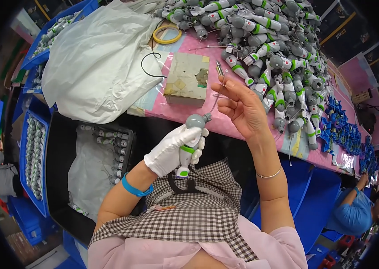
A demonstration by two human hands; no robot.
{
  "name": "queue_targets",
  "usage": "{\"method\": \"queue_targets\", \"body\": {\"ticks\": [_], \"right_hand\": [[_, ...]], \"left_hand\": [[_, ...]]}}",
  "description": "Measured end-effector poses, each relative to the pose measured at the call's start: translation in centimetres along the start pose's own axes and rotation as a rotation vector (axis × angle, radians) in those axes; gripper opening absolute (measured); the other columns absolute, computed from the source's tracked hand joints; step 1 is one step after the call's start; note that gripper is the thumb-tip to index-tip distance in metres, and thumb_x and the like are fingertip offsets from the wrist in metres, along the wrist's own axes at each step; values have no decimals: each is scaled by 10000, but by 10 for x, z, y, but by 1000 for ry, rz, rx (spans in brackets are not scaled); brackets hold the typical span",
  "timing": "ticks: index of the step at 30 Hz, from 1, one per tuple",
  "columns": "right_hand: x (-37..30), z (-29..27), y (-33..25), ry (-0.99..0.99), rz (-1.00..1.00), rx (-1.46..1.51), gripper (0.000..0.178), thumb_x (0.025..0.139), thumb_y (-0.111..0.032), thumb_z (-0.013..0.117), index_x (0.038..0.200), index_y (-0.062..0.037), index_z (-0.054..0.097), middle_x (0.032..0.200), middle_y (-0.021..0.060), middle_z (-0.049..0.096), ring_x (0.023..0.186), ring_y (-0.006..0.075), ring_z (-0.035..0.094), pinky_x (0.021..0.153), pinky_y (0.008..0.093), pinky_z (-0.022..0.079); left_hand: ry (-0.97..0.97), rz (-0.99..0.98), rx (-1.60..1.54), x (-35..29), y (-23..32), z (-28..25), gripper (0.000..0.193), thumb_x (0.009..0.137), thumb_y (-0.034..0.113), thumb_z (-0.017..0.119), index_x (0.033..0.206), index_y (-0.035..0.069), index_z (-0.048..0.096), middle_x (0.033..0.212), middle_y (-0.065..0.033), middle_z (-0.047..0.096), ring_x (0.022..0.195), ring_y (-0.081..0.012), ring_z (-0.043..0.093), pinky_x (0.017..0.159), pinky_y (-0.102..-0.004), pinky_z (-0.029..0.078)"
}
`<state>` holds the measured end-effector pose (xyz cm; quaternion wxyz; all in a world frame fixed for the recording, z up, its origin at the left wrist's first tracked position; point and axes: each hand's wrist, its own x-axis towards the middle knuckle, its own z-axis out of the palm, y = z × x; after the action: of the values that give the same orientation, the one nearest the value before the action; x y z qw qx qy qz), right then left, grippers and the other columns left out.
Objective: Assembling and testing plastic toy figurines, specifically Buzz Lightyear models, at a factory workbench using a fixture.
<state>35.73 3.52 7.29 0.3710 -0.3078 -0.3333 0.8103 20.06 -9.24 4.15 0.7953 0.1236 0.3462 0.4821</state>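
Observation:
My left hand (171, 150), in a white glove, grips a grey, white and green toy arm part (188, 145) upright in front of my chest. A thin clear string (215, 102) runs up from the part's grey top to my bare right hand (241, 107), which pinches the string and a slim tool (220, 68) above the table's edge. A big heap of the same toy parts (270, 49) covers the pink table (225, 123) just beyond my right hand.
A square beige block (187, 78) sits on the table by a yellow tape ring (167, 34) and a black wire. A large white plastic bag (99, 58) lies at left. Blue crates (32, 157) hold more parts. Blue plastic pieces (339, 130) lie right; another person (355, 208) works there.

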Motion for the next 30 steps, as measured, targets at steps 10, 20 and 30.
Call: {"method": "queue_targets", "body": {"ticks": [10, 20, 30], "right_hand": [[51, -30, 23, 94, -380, -907, 187, 867, -183, 576, 884, -20, 667, 573, -58, 472, 478, 22, 386, 409, 200, 271], [76, -27, 0, -127, 136, -794, 223, 871, -207, 494, 748, -47, 589, 563, -58, 432, 468, 27, 347, 410, 206, 251], [66, -19, 5, -40, 122, -799, 240, 855, -234, 491, 734, -50, 587, 555, -41, 445, 463, 40, 384, 413, 213, 268]], "left_hand": [[275, 284, 795, 11, 24, 9, 268, 834, 158, 633, 1000, -15, 510, 795, -67, 604, 676, -101, 579, 606, -248, 469], [57, 266, 206, 31, 47, -8, 362, 911, 287, 572, 1134, 5, 534, 996, -64, 608, 841, -147, 608, 765, -305, 519], [55, 326, 192, 39, 46, -6, 325, 908, 251, 578, 1094, -15, 571, 956, -55, 620, 789, -128, 606, 753, -278, 509]]}}
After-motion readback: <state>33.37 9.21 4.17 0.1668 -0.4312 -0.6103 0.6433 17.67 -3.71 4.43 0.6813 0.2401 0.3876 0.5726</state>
